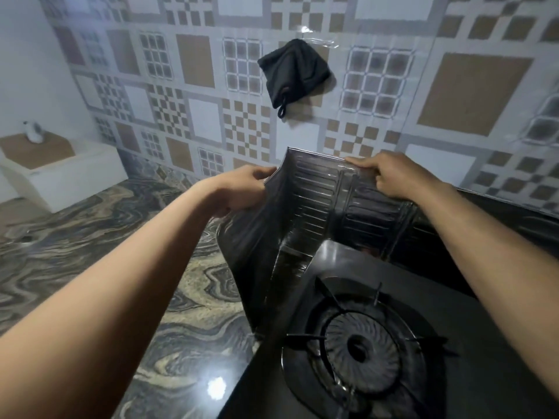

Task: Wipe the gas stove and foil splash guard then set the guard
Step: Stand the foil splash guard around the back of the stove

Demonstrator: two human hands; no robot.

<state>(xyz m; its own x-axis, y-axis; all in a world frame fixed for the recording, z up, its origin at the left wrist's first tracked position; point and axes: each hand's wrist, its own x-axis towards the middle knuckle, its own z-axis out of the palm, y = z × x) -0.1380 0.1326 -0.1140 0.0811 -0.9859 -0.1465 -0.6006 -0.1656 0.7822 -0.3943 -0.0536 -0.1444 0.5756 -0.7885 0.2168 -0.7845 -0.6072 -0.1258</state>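
Looks like we're on the last step, setting the guard (320, 207). Our left hand (242, 189) pinches its top edge at the fold, our right hand (393, 178) is clamped on the top edge further along. It stands bent around the stove's (453, 322) 10 o'clock corner, just behind the burner (361, 347). Next we probably square both panels up to the stove's edges so it stands alone, then let go. Cloth (295, 72) hangs on the wall at 12.

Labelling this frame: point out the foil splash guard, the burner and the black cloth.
foil splash guard (329, 192): head view, ribbed back panel.
burner (361, 346): head view, centre of the burner head.
black cloth (292, 71): head view, middle of the cloth hanging on the wall.
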